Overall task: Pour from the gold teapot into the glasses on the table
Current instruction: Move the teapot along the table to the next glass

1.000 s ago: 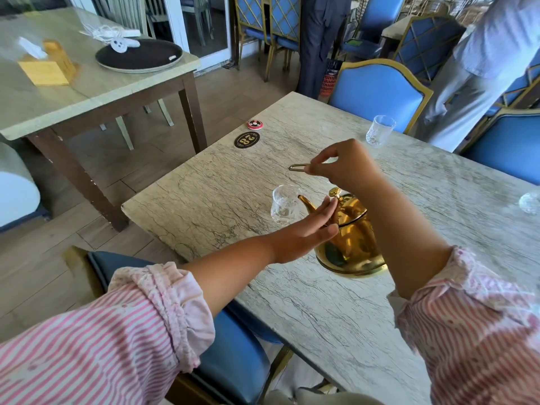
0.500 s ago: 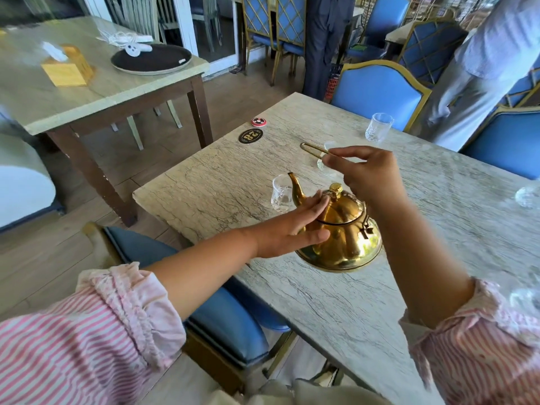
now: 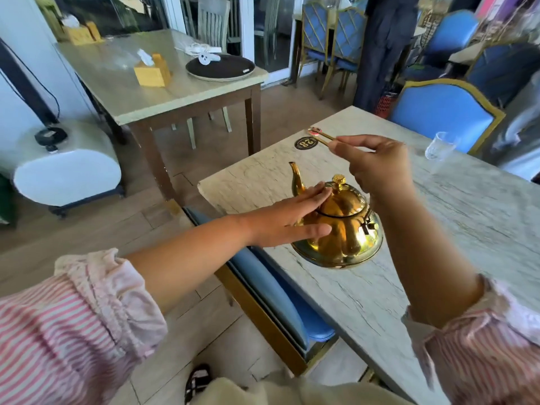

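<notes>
The gold teapot (image 3: 344,229) is upright over the marble table (image 3: 467,229), near its left edge, spout pointing up and left. My right hand (image 3: 377,165) is closed on the pot's thin gold handle (image 3: 321,137) above the lid. My left hand (image 3: 283,220) lies flat against the lid and shoulder, fingers stretched out. One small clear glass (image 3: 441,146) stands at the far side of the table. No glass shows near the spout. Whether the pot's base touches the table I cannot tell.
A black number disc (image 3: 306,143) lies at the table's far corner. One blue chair (image 3: 271,287) is tucked under the near edge, another (image 3: 438,112) stands beyond. To the left is a second table (image 3: 163,92) with a dark tray. A person (image 3: 385,39) stands behind.
The teapot has come back from a forward tilt to upright, spout raised. The glass that stood by the spout is no longer in view. My view has swung to the left.
</notes>
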